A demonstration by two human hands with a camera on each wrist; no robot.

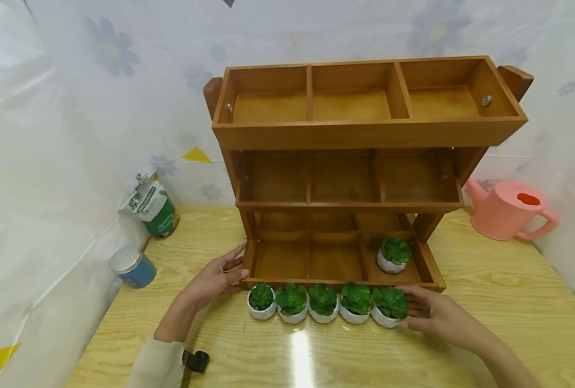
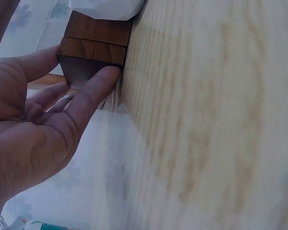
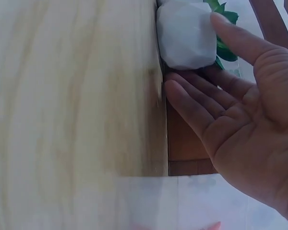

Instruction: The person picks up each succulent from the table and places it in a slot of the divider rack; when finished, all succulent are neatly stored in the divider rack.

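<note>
A brown wooden three-tier shelf (image 1: 355,134) with divided compartments stands on the table. My left hand (image 1: 215,280) touches its lower left front corner, thumb and fingers extended about the wood (image 2: 93,48). Several small green succulents in white faceted pots line up along the shelf's front edge. Around the side of the rightmost potted succulent (image 1: 389,308) is my right hand (image 1: 442,318), fingers nearly straight. Its thumb tip overlaps the white pot (image 3: 187,36) in the right wrist view; firm contact is unclear. Another potted succulent (image 1: 395,254) sits in the bottom tier's right compartment.
A pink watering can (image 1: 503,210) stands right of the shelf. On the left are a clipped green-and-white pouch (image 1: 153,207) and a blue jar with a silvery lid (image 1: 134,268). Patterned white sheeting (image 1: 161,48) hangs behind and beside the wood-grain table (image 1: 248,355).
</note>
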